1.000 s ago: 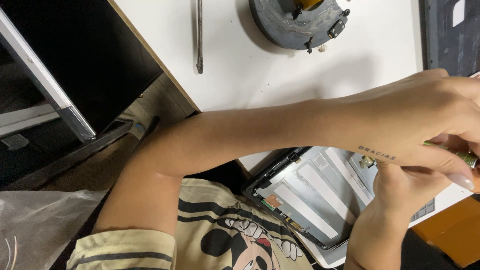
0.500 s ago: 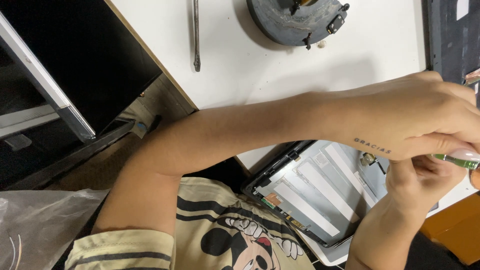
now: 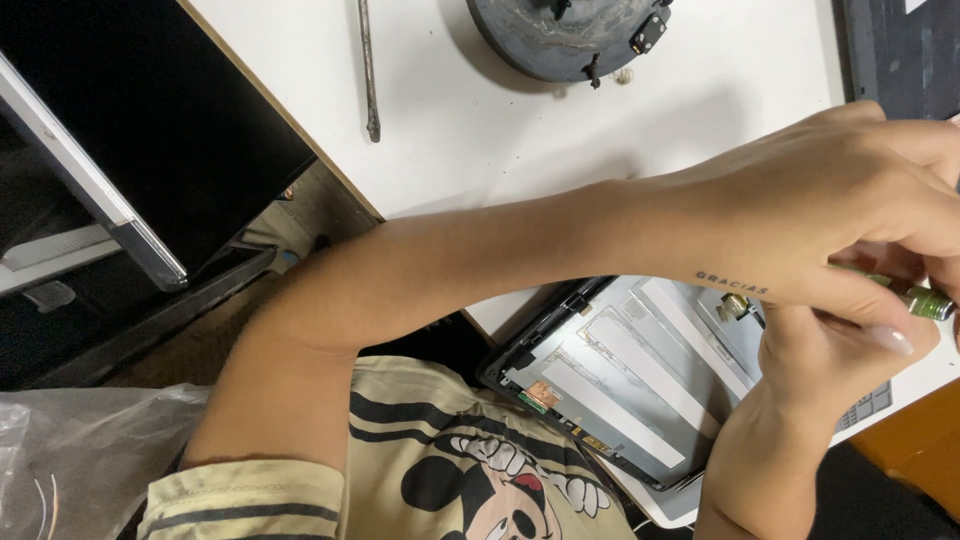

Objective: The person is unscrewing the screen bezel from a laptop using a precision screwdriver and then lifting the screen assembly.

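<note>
A slim green-and-metal tool (image 3: 915, 297) is sitting pinched between both hands at the frame's right edge — the left hand (image 3: 850, 200), forearm crossing the body, is closing over it while the right hand (image 3: 830, 345) is gripping from below. Beneath them an opened laptop panel (image 3: 620, 385) — dull silver sheet, pale strips, black rim — is overhanging the white table (image 3: 480, 130) edge.

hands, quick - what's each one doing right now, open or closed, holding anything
Left hand: closed, fingers pinching a thin green tool.
Right hand: curled beneath the left, over the opened panel; whether it grips anything cannot be told.
</note>
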